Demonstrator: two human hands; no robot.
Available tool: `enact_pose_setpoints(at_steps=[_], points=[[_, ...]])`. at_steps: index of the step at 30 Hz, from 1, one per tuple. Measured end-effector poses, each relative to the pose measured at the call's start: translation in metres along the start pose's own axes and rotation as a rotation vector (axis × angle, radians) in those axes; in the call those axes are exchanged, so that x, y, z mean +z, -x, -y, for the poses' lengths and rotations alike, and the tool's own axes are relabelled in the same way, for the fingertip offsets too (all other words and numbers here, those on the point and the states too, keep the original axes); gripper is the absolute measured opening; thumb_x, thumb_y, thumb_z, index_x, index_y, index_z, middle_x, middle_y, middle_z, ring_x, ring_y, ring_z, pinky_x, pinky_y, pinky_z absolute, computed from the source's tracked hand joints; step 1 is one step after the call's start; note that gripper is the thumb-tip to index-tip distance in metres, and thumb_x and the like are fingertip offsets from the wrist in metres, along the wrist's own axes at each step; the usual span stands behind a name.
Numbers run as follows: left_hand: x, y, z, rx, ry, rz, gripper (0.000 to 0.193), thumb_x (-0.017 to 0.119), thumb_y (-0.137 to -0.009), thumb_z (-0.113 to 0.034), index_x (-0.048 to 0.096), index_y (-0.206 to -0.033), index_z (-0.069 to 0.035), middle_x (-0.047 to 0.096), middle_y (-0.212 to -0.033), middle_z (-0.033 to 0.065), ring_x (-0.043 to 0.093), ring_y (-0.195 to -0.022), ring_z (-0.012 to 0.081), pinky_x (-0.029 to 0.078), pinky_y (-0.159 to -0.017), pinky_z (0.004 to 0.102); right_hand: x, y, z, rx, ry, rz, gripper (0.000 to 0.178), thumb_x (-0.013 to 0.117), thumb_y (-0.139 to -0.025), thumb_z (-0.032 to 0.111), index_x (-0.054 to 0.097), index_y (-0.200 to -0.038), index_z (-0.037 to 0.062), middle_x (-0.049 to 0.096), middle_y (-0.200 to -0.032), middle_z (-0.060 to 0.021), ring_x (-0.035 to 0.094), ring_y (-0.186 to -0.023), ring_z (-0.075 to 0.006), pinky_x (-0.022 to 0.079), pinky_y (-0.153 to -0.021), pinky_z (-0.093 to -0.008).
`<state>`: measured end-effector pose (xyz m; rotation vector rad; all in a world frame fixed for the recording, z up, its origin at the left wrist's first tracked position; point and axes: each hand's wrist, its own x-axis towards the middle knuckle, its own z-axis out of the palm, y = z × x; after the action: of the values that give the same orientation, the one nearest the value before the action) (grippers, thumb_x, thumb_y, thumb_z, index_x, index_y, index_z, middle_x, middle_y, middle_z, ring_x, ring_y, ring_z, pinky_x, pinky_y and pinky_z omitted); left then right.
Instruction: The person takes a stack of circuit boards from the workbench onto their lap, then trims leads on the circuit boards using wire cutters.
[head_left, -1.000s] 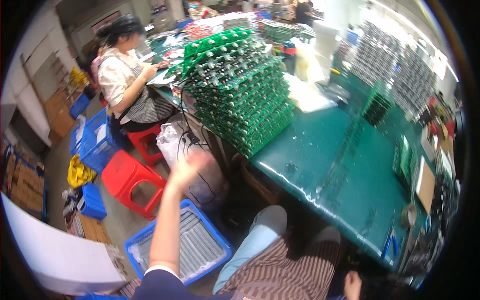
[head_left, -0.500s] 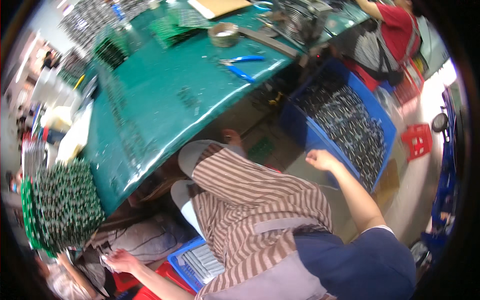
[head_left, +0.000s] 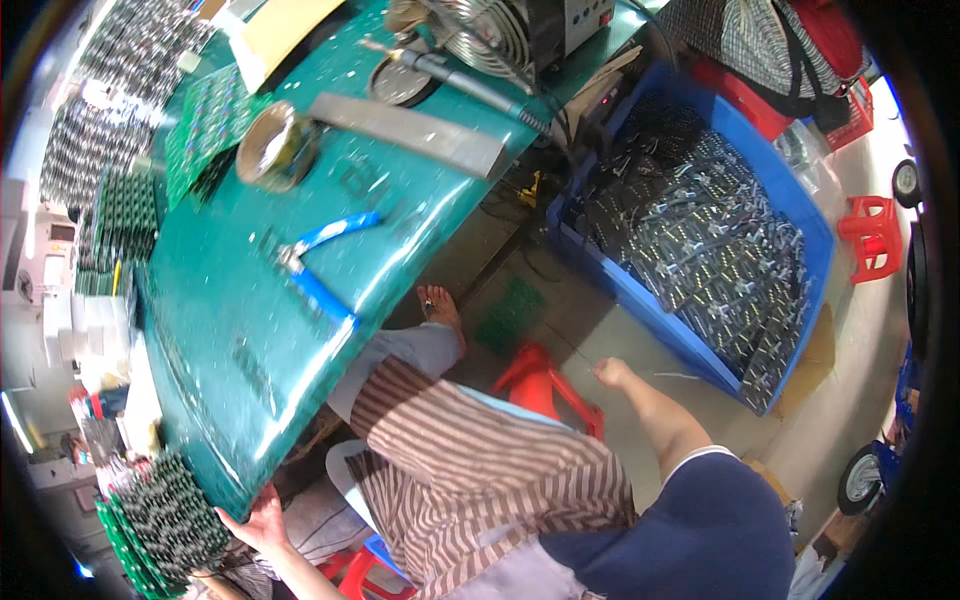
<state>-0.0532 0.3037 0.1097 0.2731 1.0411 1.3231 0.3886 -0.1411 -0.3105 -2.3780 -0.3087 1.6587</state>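
Note:
My left hand (head_left: 258,522) is at the near left corner of the green-covered table (head_left: 225,370), thumb and fingers apart, touching or very close to its edge; it holds nothing I can see. Just left of it stands a stack of green circuit boards (head_left: 172,520). Out to the right, my right hand (head_left: 612,374) hangs over the floor with fingers curled in and nothing visible in them. The nearest thing to it is a blue bin (head_left: 640,290) full of small dark parts with pale wires or pins. Blue-handled pliers (head_left: 322,285) lie spread on the table.
A tape roll (head_left: 275,148), a flat metal bar (head_left: 410,132) and a soldering iron (head_left: 470,90) lie on the table. More circuit boards (head_left: 120,225) are stacked along the far left. A red stool (head_left: 535,385) stands beyond my legs, another (head_left: 872,238) far right.
The view has shifted toward the table and bin. My left hand has come up to the table corner from lower down. My right hand stays out to the side, fingers curled.

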Motion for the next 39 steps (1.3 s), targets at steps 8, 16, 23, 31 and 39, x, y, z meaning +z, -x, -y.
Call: enact_pose_setpoints(at_steps=[8, 16, 23, 31, 39], points=[[0.012, -0.072, -0.002, 0.275, -0.108, -0.407, 0.073, 0.065, -0.083, -0.05, 0.053, -0.139, -0.006, 0.051, -0.142, 0.0211, 0.049, -0.127, 0.0397, 0.041, -0.103, 0.0583, 0.02, -0.165, 0.047, -0.187, -0.03, -0.227, 0.031, 0.061, -0.09, 0.029, 0.071, -0.114, 0.013, 0.072, -0.11, -0.0167, 0.068, -0.104, -0.0297, 0.052, -0.091, -0.04], [0.018, -0.068, -0.017, 0.288, -0.304, -0.458, 0.066, 0.057, -0.083, -0.057, 0.057, -0.135, -0.017, 0.057, -0.139, 0.0094, 0.052, -0.125, 0.037, 0.046, -0.095, 0.0569, 0.065, -0.257, 0.078, -0.279, -0.152, -0.7, 0.033, 0.072, -0.084, 0.033, 0.069, -0.103, 0.0061, 0.071, -0.099, -0.0186, 0.066, -0.098, -0.0373, 0.052, -0.088, -0.0436], [0.027, -0.06, -0.026, 0.303, -0.323, -0.371, 0.065, 0.055, -0.084, -0.056, 0.055, -0.136, -0.017, 0.056, -0.14, 0.0114, 0.051, -0.125, 0.0382, 0.045, -0.097, 0.0577, 0.083, -0.266, 0.107, -0.263, -0.397, -0.46, 0.031, 0.073, -0.084, 0.031, 0.069, -0.101, 0.0048, 0.07, -0.098, -0.0196, 0.067, -0.096, -0.0374, 0.052, -0.085, -0.0449], [-0.002, -0.055, -0.047, 0.209, -0.221, -0.313, 0.067, 0.051, -0.087, -0.055, 0.049, -0.142, -0.017, 0.052, -0.143, 0.0131, 0.048, -0.127, 0.0407, 0.042, -0.101, 0.0595, 0.076, -0.253, 0.121, -0.29, -0.528, -0.219, 0.03, 0.073, -0.083, 0.029, 0.07, -0.098, 0.0033, 0.069, -0.096, -0.0207, 0.067, -0.093, -0.0376, 0.052, -0.082, -0.0463], [-0.006, -0.054, 0.004, 0.288, -0.189, -0.244, 0.072, 0.046, -0.088, -0.06, 0.049, -0.144, -0.015, 0.053, -0.143, 0.0101, 0.051, -0.127, 0.0358, 0.042, -0.102, 0.0589, 0.043, -0.127, 0.142, -0.551, -0.354, -0.251, 0.038, 0.058, -0.095, 0.027, 0.063, -0.119, -0.0019, 0.069, -0.103, -0.0282, 0.066, -0.101, -0.0433, 0.052, -0.088, -0.0472]])
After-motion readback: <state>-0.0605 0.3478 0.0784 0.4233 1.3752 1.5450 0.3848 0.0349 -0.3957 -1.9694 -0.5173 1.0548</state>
